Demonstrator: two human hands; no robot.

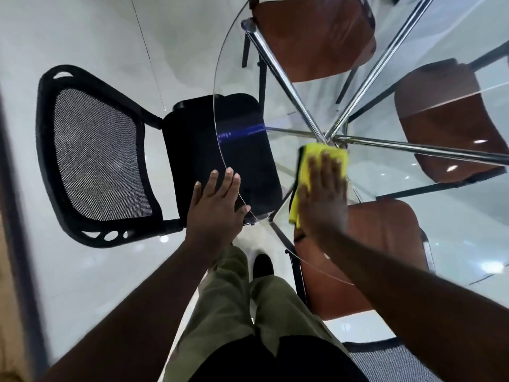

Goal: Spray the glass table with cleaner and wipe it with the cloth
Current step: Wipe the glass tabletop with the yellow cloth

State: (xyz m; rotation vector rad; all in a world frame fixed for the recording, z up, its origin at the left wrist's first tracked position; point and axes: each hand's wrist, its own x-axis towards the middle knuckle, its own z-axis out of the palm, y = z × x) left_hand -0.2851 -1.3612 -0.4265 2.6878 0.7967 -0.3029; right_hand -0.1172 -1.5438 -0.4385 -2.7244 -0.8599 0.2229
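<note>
The round glass tabletop (413,86) fills the view from twelve to four o'clock, its clear edge curving down past the person's hands. Through it show crossed chrome legs (286,86) meeting near the centre. A black mesh chair (96,158) stands at nine o'clock, its seat partly under the glass rim. Three brown chairs sit beneath the glass: one (314,37) at twelve, one (451,125) at two, one (371,260) at five. The person's olive trousers (228,307) run down to six o'clock. The left hand (217,205) is spread flat, fingers open, empty, resting at the tabletop's edge. The right hand (322,194), blurred, lies open with its palm pressed on the yellow cloth (322,154), which sits on the glass just beside where the legs cross.
</note>
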